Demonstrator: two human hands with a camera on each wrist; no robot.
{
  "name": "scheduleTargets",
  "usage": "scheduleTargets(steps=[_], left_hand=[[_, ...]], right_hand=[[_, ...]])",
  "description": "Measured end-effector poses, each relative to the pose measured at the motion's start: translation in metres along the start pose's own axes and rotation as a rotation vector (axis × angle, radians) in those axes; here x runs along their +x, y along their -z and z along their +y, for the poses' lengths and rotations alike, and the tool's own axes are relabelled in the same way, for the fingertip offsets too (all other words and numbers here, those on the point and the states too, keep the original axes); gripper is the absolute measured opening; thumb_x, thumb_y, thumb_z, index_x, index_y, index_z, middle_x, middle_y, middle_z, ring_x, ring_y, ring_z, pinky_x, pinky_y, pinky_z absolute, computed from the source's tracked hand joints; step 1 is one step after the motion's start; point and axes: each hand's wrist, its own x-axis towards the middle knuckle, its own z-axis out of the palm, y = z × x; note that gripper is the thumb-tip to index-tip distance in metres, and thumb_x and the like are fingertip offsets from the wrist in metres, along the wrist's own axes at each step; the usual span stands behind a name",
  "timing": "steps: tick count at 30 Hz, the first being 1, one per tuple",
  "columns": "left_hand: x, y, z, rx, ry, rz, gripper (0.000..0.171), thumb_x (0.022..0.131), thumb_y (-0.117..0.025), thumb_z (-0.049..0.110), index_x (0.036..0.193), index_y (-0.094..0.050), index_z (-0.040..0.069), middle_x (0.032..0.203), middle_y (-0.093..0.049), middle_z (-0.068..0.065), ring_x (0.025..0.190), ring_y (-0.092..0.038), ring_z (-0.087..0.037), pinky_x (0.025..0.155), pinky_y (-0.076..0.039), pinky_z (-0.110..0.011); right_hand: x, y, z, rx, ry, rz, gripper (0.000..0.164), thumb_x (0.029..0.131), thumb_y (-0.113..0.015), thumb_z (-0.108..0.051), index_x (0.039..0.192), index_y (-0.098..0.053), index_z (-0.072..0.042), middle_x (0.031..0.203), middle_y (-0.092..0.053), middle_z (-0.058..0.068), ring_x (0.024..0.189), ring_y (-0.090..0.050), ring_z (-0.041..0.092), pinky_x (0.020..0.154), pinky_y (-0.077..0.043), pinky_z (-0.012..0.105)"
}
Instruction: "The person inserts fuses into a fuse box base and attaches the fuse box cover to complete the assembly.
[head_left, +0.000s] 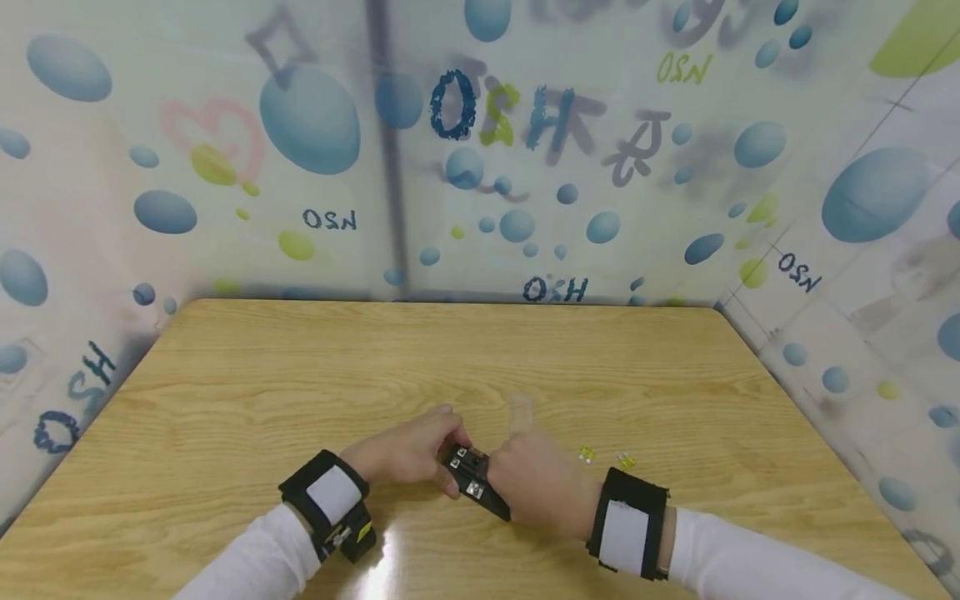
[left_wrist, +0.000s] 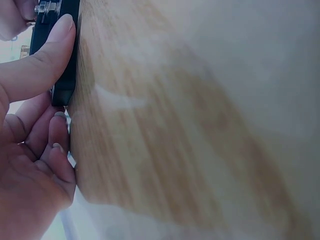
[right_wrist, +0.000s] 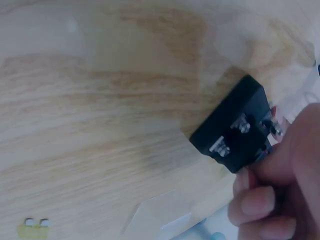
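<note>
A black plastic block (head_left: 474, 485) with small metal fittings on its upper face is held between both hands, close over the wooden table. My left hand (head_left: 412, 446) grips its left end, the thumb (left_wrist: 47, 62) lying along its side in the left wrist view. At the other side my right hand (head_left: 536, 479) has its fingers curled at the block's edge and covers part of it. From the right wrist, the block (right_wrist: 232, 127) appears tilted, metal fittings showing, with the right hand's fingertips (right_wrist: 257, 202) right at its lower corner.
Two small yellow pieces with metal bits, one nearer (head_left: 587, 454) and one farther right (head_left: 626, 459), lie on the table (head_left: 300, 358) beyond the right wrist. A clear flat plastic piece (head_left: 521, 410) lies just past the right hand. Patterned walls (head_left: 480, 208) border the table.
</note>
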Motion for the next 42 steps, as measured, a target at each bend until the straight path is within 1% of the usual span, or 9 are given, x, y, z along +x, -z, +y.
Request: scheduleTargets(steps=[9, 12, 15, 17, 20, 28, 34, 37, 42], left_hand=[[0.001, 0.0, 0.001, 0.006, 0.003, -0.001, 0.052, 0.063, -0.089, 0.016, 0.107, -0.062, 0.008, 0.1, -0.052, -0.003, 0.094, -0.047, -0.015, 0.083, -0.041, -0.026], [0.001, 0.0, 0.001, 0.004, 0.005, -0.002, 0.051, 0.063, -0.089, 0.015, 0.106, -0.062, 0.008, 0.1, -0.052, -0.003, 0.094, -0.047, -0.015, 0.083, -0.041, -0.027], [0.0, 0.001, 0.001, -0.003, 0.018, -0.002, 0.051, 0.063, -0.088, 0.015, 0.106, -0.062, 0.008, 0.101, -0.052, -0.003, 0.095, -0.047, -0.016, 0.084, -0.041, -0.028], [0.0, 0.001, 0.002, -0.007, 0.024, -0.003, 0.05, 0.063, -0.088, 0.014, 0.106, -0.062, 0.008, 0.101, -0.052, -0.003, 0.095, -0.047, -0.016, 0.085, -0.042, -0.029], [0.001, 0.001, 0.002, 0.002, 0.019, 0.0, 0.051, 0.063, -0.089, 0.015, 0.106, -0.062, 0.009, 0.101, -0.053, -0.002, 0.094, -0.047, -0.015, 0.084, -0.041, -0.028], [0.001, 0.0, 0.001, 0.007, -0.008, 0.002, 0.052, 0.063, -0.089, 0.016, 0.107, -0.062, 0.009, 0.101, -0.053, -0.002, 0.093, -0.045, -0.015, 0.082, -0.04, -0.026], [-0.001, -0.001, 0.001, 0.012, -0.023, 0.002, 0.052, 0.064, -0.088, 0.017, 0.108, -0.062, 0.009, 0.101, -0.053, -0.002, 0.093, -0.046, -0.014, 0.084, -0.04, -0.025], [-0.001, 0.0, 0.001, 0.012, -0.027, 0.003, 0.052, 0.064, -0.088, 0.017, 0.108, -0.062, 0.008, 0.101, -0.053, -0.002, 0.094, -0.046, -0.014, 0.084, -0.04, -0.025], [-0.001, 0.0, 0.002, 0.016, -0.016, 0.004, 0.052, 0.064, -0.088, 0.017, 0.108, -0.062, 0.008, 0.101, -0.052, -0.003, 0.094, -0.045, -0.015, 0.084, -0.04, -0.025]], right_hand=[[-0.003, -0.002, -0.013, -0.407, 0.027, 0.052, 0.02, 0.079, -0.071, -0.036, 0.08, -0.066, -0.017, 0.062, -0.056, -0.008, 0.053, -0.042, 0.007, 0.05, -0.032, 0.022], [-0.002, -0.002, -0.01, -0.293, 0.021, 0.014, 0.022, 0.075, -0.075, -0.036, 0.082, -0.066, -0.017, 0.065, -0.058, -0.008, 0.055, -0.045, 0.007, 0.052, -0.036, 0.021], [0.0, -0.002, -0.003, -0.044, 0.0, -0.024, 0.026, 0.072, -0.078, -0.034, 0.084, -0.066, -0.014, 0.07, -0.062, -0.006, 0.06, -0.05, 0.007, 0.055, -0.042, 0.02], [0.001, -0.003, 0.003, 0.099, -0.02, -0.048, 0.027, 0.074, -0.078, -0.034, 0.086, -0.067, -0.012, 0.071, -0.063, -0.005, 0.06, -0.051, 0.007, 0.054, -0.043, 0.02], [0.001, -0.004, 0.008, 0.186, -0.045, -0.069, 0.026, 0.079, -0.074, -0.035, 0.086, -0.066, -0.012, 0.069, -0.062, -0.005, 0.058, -0.049, 0.007, 0.05, -0.04, 0.021], [0.002, 0.001, 0.004, 0.167, -0.069, -0.062, 0.018, 0.079, -0.074, -0.031, 0.079, -0.068, -0.014, 0.065, -0.061, -0.007, 0.055, -0.045, 0.008, 0.049, -0.037, 0.022], [0.002, 0.002, -0.013, -0.173, -0.038, -0.03, 0.022, 0.072, -0.077, -0.039, 0.076, -0.068, -0.019, 0.063, -0.059, -0.009, 0.053, -0.044, 0.006, 0.05, -0.035, 0.021], [0.003, 0.001, -0.017, -0.261, -0.019, -0.033, 0.023, 0.072, -0.076, -0.04, 0.079, -0.068, -0.02, 0.063, -0.058, -0.009, 0.053, -0.044, 0.005, 0.052, -0.032, 0.022], [0.003, 0.002, -0.009, -0.059, -0.026, -0.052, 0.021, 0.072, -0.078, -0.032, 0.082, -0.07, -0.016, 0.068, -0.064, -0.007, 0.057, -0.05, 0.006, 0.054, -0.04, 0.022]])
